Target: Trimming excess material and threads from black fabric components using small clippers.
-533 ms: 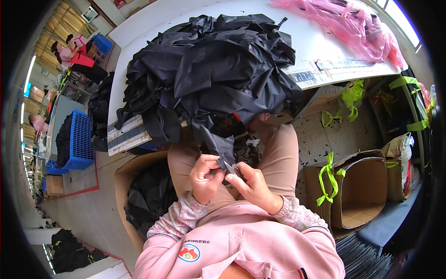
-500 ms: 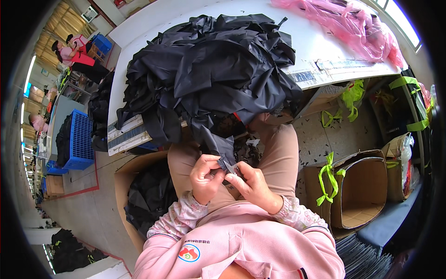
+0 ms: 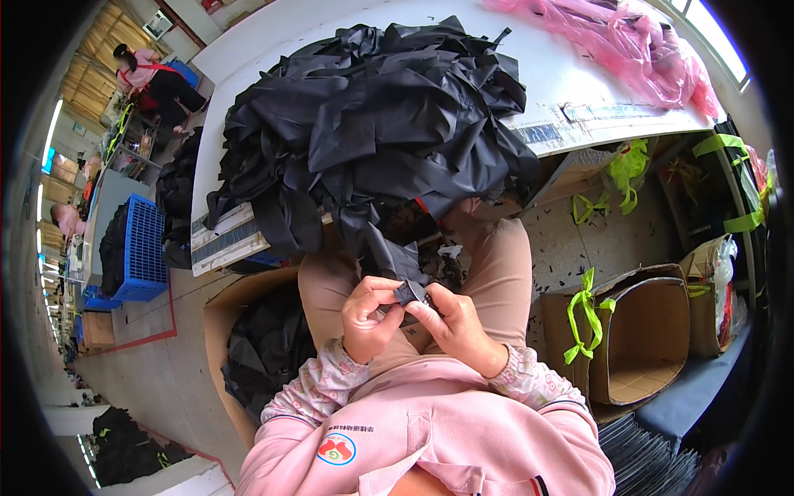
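A large heap of black fabric pieces [image 3: 372, 124] covers the near part of the white table [image 3: 256, 41]. One strip of black fabric [image 3: 389, 256] hangs from the heap down over my lap. My left hand [image 3: 370, 318] pinches the lower end of this strip between thumb and fingers. Close beside it, my right hand [image 3: 459, 326] grips the same end, its thumb pressed against the fingertips. A small dark bit of the fabric end shows between both hands; its details are too small to make out.
An open cardboard box with black fabric [image 3: 265, 347] stands left of my legs. To the right are an empty cardboard box [image 3: 645, 347] and a yellow-green ribbon [image 3: 584, 318]. Pink plastic wrap [image 3: 612, 50] lies on the table. A co-worker [image 3: 153, 78] bends at the far left, beyond a blue crate [image 3: 141, 248].
The fabric end between my hands has turned and looks more bunched; my fingers have shifted slightly. The co-worker at the far left has bent over.
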Tool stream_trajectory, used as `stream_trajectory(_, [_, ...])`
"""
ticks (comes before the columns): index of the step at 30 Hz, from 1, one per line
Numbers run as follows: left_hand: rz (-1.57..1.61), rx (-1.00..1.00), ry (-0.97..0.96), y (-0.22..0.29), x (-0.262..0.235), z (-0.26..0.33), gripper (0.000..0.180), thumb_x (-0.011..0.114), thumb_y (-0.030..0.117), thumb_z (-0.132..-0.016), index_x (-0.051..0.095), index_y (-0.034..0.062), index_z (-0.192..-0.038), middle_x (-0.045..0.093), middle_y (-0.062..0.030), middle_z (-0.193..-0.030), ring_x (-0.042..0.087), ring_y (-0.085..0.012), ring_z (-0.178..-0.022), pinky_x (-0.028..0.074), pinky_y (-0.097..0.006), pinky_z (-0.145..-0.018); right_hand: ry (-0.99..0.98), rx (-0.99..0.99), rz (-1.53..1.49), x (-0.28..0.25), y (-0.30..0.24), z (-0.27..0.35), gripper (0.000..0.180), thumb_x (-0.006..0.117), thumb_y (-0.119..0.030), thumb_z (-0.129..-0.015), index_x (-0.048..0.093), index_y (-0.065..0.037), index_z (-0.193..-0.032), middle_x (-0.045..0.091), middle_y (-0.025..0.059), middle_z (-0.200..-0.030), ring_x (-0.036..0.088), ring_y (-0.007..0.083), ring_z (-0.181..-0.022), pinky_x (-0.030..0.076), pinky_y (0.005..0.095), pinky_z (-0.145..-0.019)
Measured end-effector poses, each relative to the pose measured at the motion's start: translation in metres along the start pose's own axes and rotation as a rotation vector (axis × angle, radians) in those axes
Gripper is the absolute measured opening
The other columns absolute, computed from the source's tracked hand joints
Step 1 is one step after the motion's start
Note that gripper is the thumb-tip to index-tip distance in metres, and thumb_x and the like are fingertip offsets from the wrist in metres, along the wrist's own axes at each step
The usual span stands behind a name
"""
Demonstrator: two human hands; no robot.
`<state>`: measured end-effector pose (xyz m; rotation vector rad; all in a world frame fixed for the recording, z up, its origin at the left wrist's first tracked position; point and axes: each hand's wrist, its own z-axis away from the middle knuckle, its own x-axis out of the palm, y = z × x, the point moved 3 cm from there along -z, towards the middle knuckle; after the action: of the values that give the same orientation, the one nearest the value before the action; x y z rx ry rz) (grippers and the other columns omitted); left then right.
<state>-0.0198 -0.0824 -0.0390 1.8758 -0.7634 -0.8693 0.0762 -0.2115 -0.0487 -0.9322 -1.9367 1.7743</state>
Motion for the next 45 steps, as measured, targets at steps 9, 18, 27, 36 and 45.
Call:
stream_trajectory(9, [0.467,-0.244,-0.244,-0.011,-0.006,-0.012,0.018,0.063,-0.012,-0.08,0.066,-0.0024,-0.096,0.059,-0.0074,-0.101,0.058,-0.0162,-0.094,0.048,-0.027,-0.082,-0.206,0.177,-0.106,-0.029,-0.005,-0.006,0.036,0.068,-0.028,-0.09,0.052,0.001,-0.077,0.04,0.0036,-0.057,0.035,0.0088,-0.057,0.035,0.03,-0.047])
stream_trajectory(18, [0.627,-0.387,-0.413,-0.013,-0.007,-0.015,0.015,0.064,-0.008,-0.082,0.066,-0.0034,-0.096,0.058,-0.0063,-0.1,0.056,-0.0151,-0.094,0.044,-0.028,-0.087,-0.463,0.107,0.15,-0.048,-0.018,-0.018,0.043,0.067,-0.037,-0.088,0.054,0.002,-0.076,0.049,0.0155,-0.056,0.049,0.0269,-0.048,0.04,0.0376,-0.05])
stream_trajectory(27, [0.61,-0.443,-0.545,-0.023,-0.006,-0.011,0.015,0.065,-0.007,-0.082,0.066,-0.0027,-0.096,0.057,-0.0059,-0.098,0.055,-0.0135,-0.092,0.043,-0.026,-0.084,-0.474,-0.103,0.346,-0.049,-0.019,-0.016,0.042,0.067,-0.04,-0.086,0.055,-0.001,-0.077,0.057,0.0186,-0.06,0.059,0.0385,-0.058,0.045,0.0429,-0.053])
stream_trajectory(36, [0.547,-0.367,-0.609,-0.022,-0.006,-0.011,0.014,0.065,-0.006,-0.083,0.065,-0.0019,-0.096,0.057,-0.0059,-0.098,0.055,-0.0133,-0.091,0.043,-0.026,-0.083,-0.51,-0.089,0.382,-0.045,-0.017,-0.015,0.043,0.063,-0.041,-0.088,0.057,0.0,-0.079,0.057,0.0196,-0.06,0.058,0.0397,-0.059,0.045,0.0443,-0.053])
stream_trajectory(45, [0.531,-0.368,-0.625,-0.02,-0.004,-0.011,0.012,0.064,-0.006,-0.083,0.064,-0.0011,-0.094,0.057,-0.005,-0.096,0.055,-0.0134,-0.089,0.044,-0.026,-0.082,-0.521,-0.064,0.337,-0.051,-0.015,-0.013,0.039,0.063,-0.037,-0.089,0.057,0.001,-0.08,0.055,0.0218,-0.06,0.057,0.0419,-0.06,0.044,0.0457,-0.054])
